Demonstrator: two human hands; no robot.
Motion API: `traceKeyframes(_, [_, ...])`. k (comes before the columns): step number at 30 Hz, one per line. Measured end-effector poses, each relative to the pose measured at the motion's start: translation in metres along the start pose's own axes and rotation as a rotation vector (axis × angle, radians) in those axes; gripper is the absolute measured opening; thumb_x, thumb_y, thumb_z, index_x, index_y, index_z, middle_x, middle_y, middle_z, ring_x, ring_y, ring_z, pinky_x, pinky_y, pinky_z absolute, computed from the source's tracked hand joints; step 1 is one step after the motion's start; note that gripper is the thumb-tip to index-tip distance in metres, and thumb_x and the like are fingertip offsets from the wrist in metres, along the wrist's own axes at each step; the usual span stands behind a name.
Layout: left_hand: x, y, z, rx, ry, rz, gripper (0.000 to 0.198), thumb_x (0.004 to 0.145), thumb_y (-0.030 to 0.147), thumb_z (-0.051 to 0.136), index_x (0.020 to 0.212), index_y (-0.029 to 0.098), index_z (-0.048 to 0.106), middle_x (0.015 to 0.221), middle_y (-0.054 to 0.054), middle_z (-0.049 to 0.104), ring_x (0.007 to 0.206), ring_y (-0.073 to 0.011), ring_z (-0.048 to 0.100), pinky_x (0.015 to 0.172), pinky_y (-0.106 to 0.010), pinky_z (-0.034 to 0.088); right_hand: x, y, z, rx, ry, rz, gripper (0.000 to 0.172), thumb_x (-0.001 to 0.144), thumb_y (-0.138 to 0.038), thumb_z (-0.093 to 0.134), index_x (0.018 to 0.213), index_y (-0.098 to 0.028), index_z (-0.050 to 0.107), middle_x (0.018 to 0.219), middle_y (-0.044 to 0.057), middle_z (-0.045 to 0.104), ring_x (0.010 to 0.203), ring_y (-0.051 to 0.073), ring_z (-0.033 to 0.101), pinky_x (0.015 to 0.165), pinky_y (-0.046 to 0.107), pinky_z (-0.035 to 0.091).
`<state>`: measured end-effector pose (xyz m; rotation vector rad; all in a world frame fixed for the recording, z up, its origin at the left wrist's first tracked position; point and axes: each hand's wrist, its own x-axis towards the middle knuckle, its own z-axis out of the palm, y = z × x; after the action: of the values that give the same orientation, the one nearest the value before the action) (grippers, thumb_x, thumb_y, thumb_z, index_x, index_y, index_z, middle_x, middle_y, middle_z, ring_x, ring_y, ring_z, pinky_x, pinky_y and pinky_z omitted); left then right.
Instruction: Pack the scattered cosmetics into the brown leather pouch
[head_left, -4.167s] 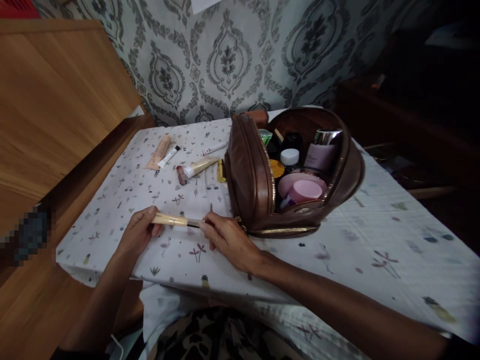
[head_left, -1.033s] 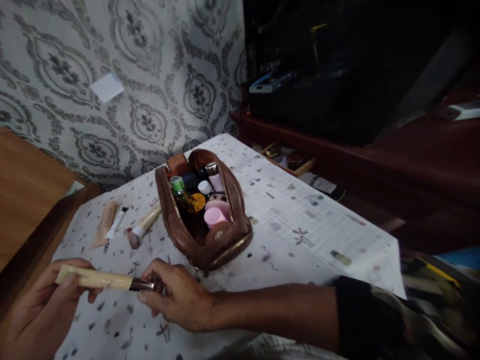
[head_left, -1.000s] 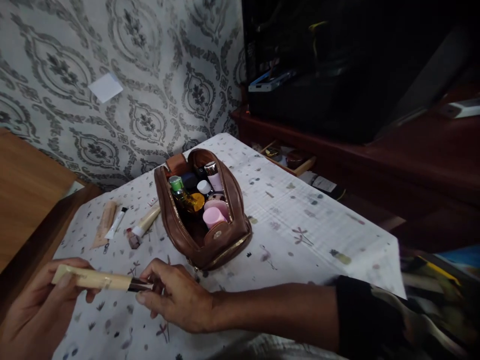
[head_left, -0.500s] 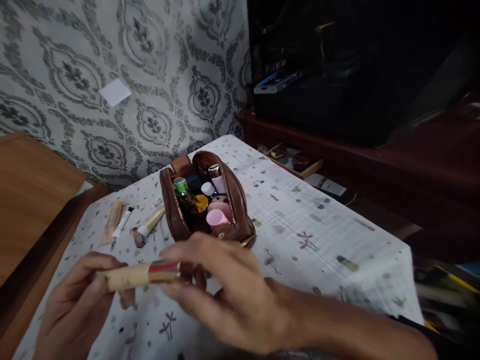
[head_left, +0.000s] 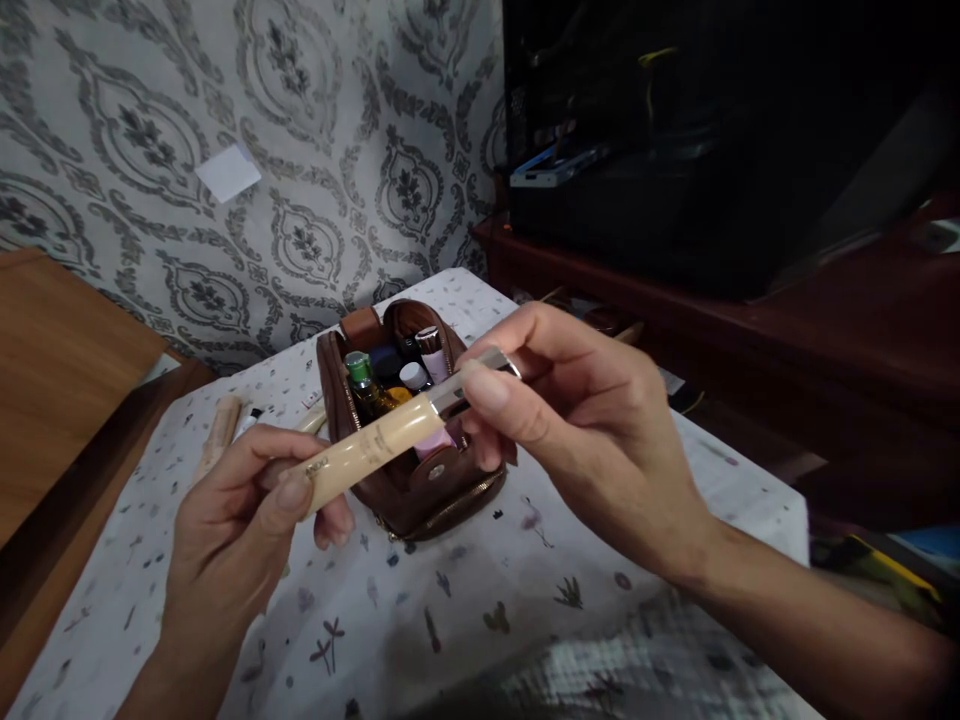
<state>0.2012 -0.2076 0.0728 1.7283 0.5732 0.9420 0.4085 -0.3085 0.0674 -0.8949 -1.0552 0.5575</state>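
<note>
A beige makeup tube [head_left: 371,450] with a shiny silver cap is held slanted between both hands, its capped end up and to the right. My left hand [head_left: 232,520] pinches the tube's lower end between thumb and fingers. The thumb and fingers of my right hand [head_left: 592,430] are closed on the silver cap. Behind the tube stands an open brown cosmetic bag [head_left: 427,510] with its zipper undone. Inside it are a green-capped bottle [head_left: 360,372], a white-capped bottle [head_left: 414,377] and other cosmetics, partly hidden by the tube and my right hand.
A peach-coloured tube [head_left: 220,432] and a small tube with a black cap [head_left: 249,422] lie left of the bag, partly covered by my left hand. The patterned white cloth [head_left: 405,650] covers the table. A wooden panel [head_left: 67,380] borders the left; a dark TV [head_left: 712,150] stands right.
Both hands have raised the tube, moving up and to the right, and it now slants across the front of the bag. The red reflection on the cap is gone.
</note>
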Motion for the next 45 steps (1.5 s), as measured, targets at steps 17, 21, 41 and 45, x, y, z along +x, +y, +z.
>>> traceKeyframes(17, [0.004,-0.028,-0.009,0.075,0.057,0.035,0.020,0.097,0.038,0.062,0.109,0.022,0.066,0.059,0.001,0.066,0.053,-0.0135,0.058,0.052,-0.022,0.049,0.040,0.005,-0.013,-0.211,0.085,-0.195,0.018,0.094,-0.020,0.068,0.079,-0.020,0.058,0.073,-0.001,0.064,0.062,0.011,0.063,0.057,0.025,0.053])
traceKeyframes(21, [-0.007,-0.044,-0.024,0.119,0.089,-0.073,0.022,0.096,0.041,0.063,0.103,0.021,0.068,0.060,0.000,0.065,0.054,-0.0144,0.059,0.053,-0.023,0.048,0.047,0.019,-0.006,-0.266,0.018,-0.120,0.016,0.091,-0.020,0.070,0.080,-0.018,0.058,0.079,-0.002,0.065,0.061,0.009,0.063,0.056,0.023,0.052])
traceKeyframes(41, [-0.025,-0.088,-0.046,0.177,-0.034,-0.345,0.034,0.094,0.051,0.061,0.086,0.018,0.067,0.060,-0.001,0.064,0.057,-0.0149,0.057,0.057,-0.025,0.046,0.081,0.056,0.034,-0.822,-0.599,0.037,0.016,0.080,-0.004,0.057,0.086,-0.017,0.063,0.069,-0.003,0.057,0.063,0.010,0.049,0.059,0.024,0.032])
traceKeyframes(45, [-0.027,-0.089,-0.046,0.201,-0.068,-0.375,0.036,0.096,0.052,0.058,0.088,0.018,0.067,0.062,-0.002,0.065,0.059,-0.0153,0.058,0.059,-0.025,0.047,0.085,0.058,0.038,-0.855,-0.584,0.081,0.021,0.079,-0.005,0.058,0.097,-0.017,0.059,0.070,-0.002,0.059,0.061,0.011,0.050,0.057,0.024,0.032])
